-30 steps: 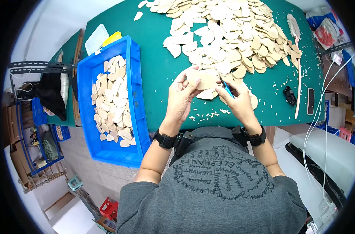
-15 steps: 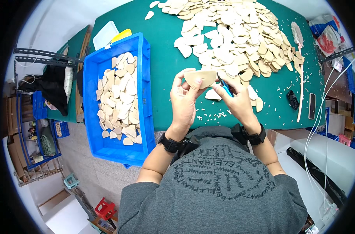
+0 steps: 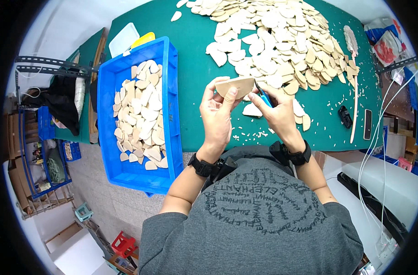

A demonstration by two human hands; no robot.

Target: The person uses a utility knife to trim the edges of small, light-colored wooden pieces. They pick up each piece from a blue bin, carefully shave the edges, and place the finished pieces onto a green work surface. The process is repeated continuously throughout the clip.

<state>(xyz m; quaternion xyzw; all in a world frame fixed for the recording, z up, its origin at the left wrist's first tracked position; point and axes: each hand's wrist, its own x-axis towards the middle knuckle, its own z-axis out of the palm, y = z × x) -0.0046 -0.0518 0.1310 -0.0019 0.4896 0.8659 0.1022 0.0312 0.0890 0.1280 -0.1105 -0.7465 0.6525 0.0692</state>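
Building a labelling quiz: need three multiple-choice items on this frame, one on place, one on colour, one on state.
1. Where is the blue plastic bin?
A. to the person's left, beside the green table
B. on the big pile
C. behind the person

2. What colour is the tool handle in the right hand?
A. red
B. blue
C. yellow

3. How is the tan fan-shaped wooden piece held?
A. flat on the table
B. lying in the bin
C. pinched in the left hand, off the green table

Answers: 1 A, the bin sits at the table's left edge. 2 B, a blue handle shows between the fingers. 3 C, thumb and fingers grip it in the air.
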